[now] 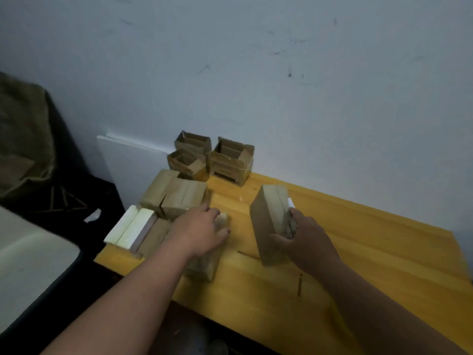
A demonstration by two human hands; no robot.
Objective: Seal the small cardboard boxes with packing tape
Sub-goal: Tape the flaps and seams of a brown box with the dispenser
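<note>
Three open-topped cardboard boxes [231, 160] stand clustered at the far edge of the yellow wooden bench [358, 252], hard against a pale, scuffed wall [281, 73]; I can see their flaps standing up, but not what, if anything, is inside. A white panel [122, 160] leans against the wall just left of them, and off the bench's left side I see dark bags and a pale surface, too dim to read. My right hand [304, 239] grips a closed small box [268, 224] that stands on one end on the bench, tilted slightly, its long axis running up and away from me toward the wall; the thumb is curled on the near broad face and the fingers wrap the right side, where a small white piece shows at the top edge. My left hand [202, 231] rests palm down on another closed box [204, 265] lying flat on the bench, its long axis pointing away from me; the fingers are curved over its far end, though blur keeps me from telling how firmly they hold. Just left of that hand sits a group of closed boxes [176, 196] packed side by side, with two pale cream blocks [130, 226] at the bench's left corner touching them. A small dark stick-like item [300, 285] lies near the front, between my forearms.
</note>
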